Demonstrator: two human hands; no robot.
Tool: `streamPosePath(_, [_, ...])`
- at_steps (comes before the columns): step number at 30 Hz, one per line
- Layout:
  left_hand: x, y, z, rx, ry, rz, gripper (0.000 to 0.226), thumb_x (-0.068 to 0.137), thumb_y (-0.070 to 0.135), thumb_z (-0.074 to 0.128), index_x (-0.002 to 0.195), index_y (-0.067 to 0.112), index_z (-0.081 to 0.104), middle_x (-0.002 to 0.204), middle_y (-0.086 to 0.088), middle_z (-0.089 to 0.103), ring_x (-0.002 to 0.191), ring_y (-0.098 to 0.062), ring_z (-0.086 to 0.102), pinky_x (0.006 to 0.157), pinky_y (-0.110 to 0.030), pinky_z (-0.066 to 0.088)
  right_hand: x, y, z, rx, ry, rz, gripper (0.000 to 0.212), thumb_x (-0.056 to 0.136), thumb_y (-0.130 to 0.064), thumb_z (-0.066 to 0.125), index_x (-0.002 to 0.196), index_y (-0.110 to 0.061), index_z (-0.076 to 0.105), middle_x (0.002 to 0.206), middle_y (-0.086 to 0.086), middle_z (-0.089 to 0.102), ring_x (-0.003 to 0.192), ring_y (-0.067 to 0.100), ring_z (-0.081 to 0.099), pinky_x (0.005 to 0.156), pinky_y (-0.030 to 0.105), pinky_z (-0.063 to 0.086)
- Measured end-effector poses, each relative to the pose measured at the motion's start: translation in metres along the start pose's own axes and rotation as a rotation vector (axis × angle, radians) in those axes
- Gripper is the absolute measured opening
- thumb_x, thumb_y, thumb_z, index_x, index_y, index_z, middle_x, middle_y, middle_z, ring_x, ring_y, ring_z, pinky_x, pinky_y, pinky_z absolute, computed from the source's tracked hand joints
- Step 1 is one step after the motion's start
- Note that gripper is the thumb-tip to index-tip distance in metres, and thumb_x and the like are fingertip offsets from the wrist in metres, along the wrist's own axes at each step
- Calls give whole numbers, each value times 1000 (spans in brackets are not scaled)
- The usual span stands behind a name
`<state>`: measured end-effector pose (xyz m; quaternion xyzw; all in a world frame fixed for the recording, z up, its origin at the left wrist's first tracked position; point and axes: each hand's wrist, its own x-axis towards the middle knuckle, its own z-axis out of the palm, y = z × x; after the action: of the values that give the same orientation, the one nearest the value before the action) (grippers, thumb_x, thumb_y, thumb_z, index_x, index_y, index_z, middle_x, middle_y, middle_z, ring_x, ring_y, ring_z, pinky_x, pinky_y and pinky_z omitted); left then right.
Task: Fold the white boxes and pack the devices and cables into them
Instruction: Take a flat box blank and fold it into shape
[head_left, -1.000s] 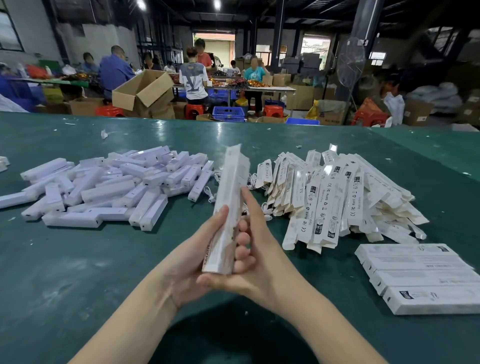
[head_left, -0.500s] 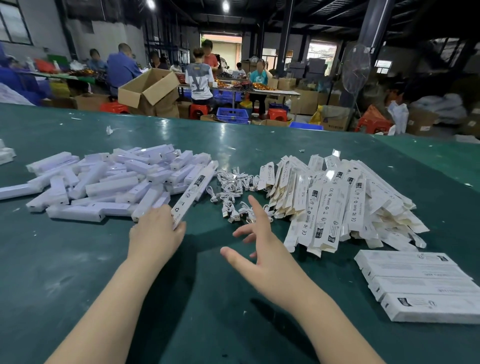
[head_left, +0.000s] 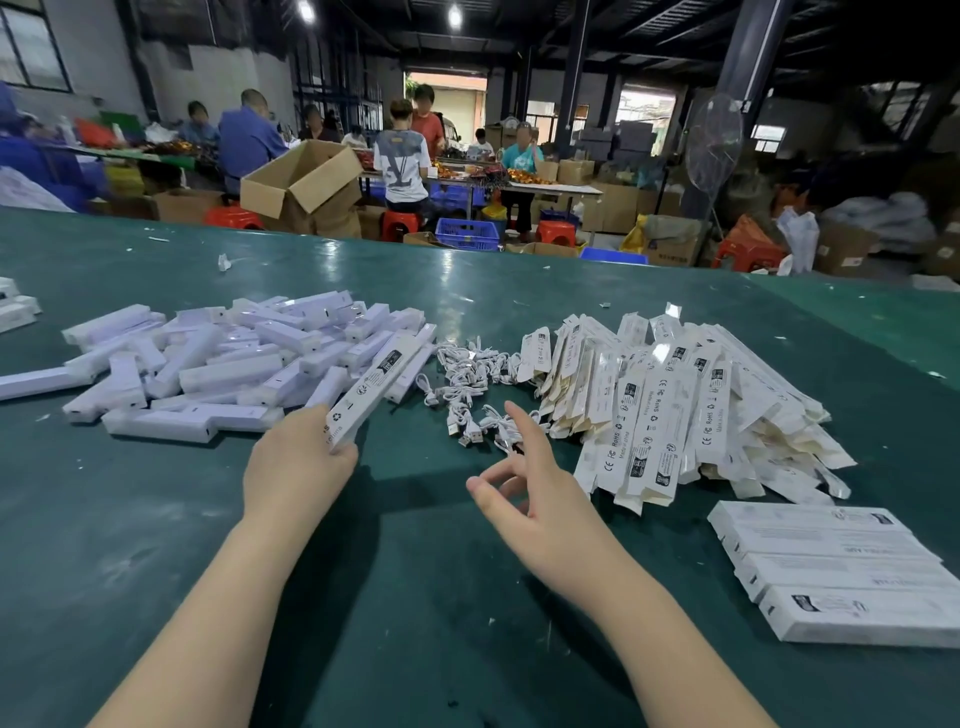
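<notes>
The left hand (head_left: 298, 462) gripped a white box (head_left: 382, 387) by its near end, fingers curled round it. The box slanted away and to the right, printed side up, and its far end lay against the right edge of the heap of devices (head_left: 218, 364). Whether that end rested on the heap or only beside it was hard to tell.

The right hand (head_left: 540, 499) hovered just above the green desk (head_left: 415, 597), holding nothing. Its fingers were spread and loosely bent, the forefinger stretched toward the cables (head_left: 467, 384). The fingertips were near the closest cable plugs but seemed not to touch them.

The devices were long white blocks piled loosely on the left half of the desk. The cables made a small tangled heap between the devices and the flat boxes (head_left: 670, 405). Those unfolded boxes lay in a big slanting pile to the right of the cables, with labels and marks showing on many of them.

Packed boxes (head_left: 841, 571) lay side by side in a neat row at the right, near the desk's front edge, well apart from the devices.

Beyond the desk stood an open carton (head_left: 301, 182), red stools (head_left: 400, 223) and a blue crate (head_left: 467, 234), and several people worked at other tables. A fan (head_left: 714, 140) stood farther right.
</notes>
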<state>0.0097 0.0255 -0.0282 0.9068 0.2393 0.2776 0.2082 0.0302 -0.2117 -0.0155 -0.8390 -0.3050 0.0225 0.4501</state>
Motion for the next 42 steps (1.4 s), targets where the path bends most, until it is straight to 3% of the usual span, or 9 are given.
streamPosePath(7, [-3, 12, -9, -403, -83, -187, 12, 76, 15, 69, 84, 22, 63, 81, 1, 67, 72, -19, 60, 56, -26, 43, 2, 1, 0, 67, 67, 62, 66, 93, -42, 58, 148, -42, 21, 96, -26, 62, 86, -8, 58, 75, 5, 43])
streamPosePath(13, [-28, 46, -21, -984, -506, 56, 28, 69, 10, 82, 81, 12, 56, 103, 3, 75, 89, -13, 70, 73, -18, 52, 7, -10, -11, 716, 165, 350, 73, 80, -50, 67, 140, -31, 31, 118, 4, 62, 74, 15, 73, 58, 24, 54])
streamPosePath(17, [-40, 55, -16, -888, -556, 168, 32, 81, 8, 76, 78, 39, 72, 106, 7, 74, 102, -13, 68, 90, -28, 54, 5, -14, -17, 805, 207, 351, 23, 96, -24, 59, 114, -10, 56, 91, 13, 69, 58, 16, 67, 51, 22, 51])
streamPosePath(19, [-40, 59, -18, -965, -485, 128, 14, 86, 21, 72, 94, 33, 73, 112, 7, 72, 110, -11, 65, 97, -35, 49, 5, -15, -20, 767, 299, 323, 7, 99, -15, 53, 103, -11, 58, 90, 12, 67, 53, 14, 64, 52, 22, 53])
streamPosePath(22, [-37, 59, -19, -1171, -415, -29, 41, 89, 39, 63, 115, 10, 55, 111, -3, 72, 103, -21, 69, 94, -50, 51, 5, -15, -29, 773, 506, 225, 10, 100, -7, 47, 99, -12, 56, 97, 10, 66, 56, 13, 64, 56, 22, 55])
streamPosePath(29, [-40, 50, -9, -652, -246, 173, 33, 69, 53, 80, 89, 36, 60, 70, 11, 67, 57, -3, 57, 57, -18, 44, 4, -17, -42, 1086, 758, 12, 14, 99, 0, 50, 98, -10, 59, 108, 11, 68, 89, 21, 73, 81, 22, 56])
streamPosePath(33, [-39, 45, -7, -510, -258, 269, 34, 80, 70, 51, 96, 40, 49, 78, 15, 61, 61, -6, 52, 61, -24, 43, 2, -18, -49, 1074, 843, -52, 16, 95, 2, 55, 96, -12, 62, 95, 3, 71, 85, 20, 73, 80, 23, 56])
streamPosePath(37, [-37, 45, -6, -462, -255, 305, 23, 84, 47, 63, 95, 41, 43, 80, 19, 60, 53, -5, 46, 51, -15, 38, -1, -17, -52, 984, 898, -57, 21, 93, -3, 60, 105, -20, 58, 85, -3, 70, 73, 14, 68, 76, 23, 56])
streamPosePath(42, [-38, 44, -4, -390, -290, 328, 27, 81, 24, 61, 94, 38, 42, 67, 5, 55, 57, -18, 43, 60, -38, 46, -3, -19, -51, 901, 857, -108, 27, 89, -2, 60, 105, -23, 55, 96, 3, 61, 65, 13, 63, 67, 21, 53])
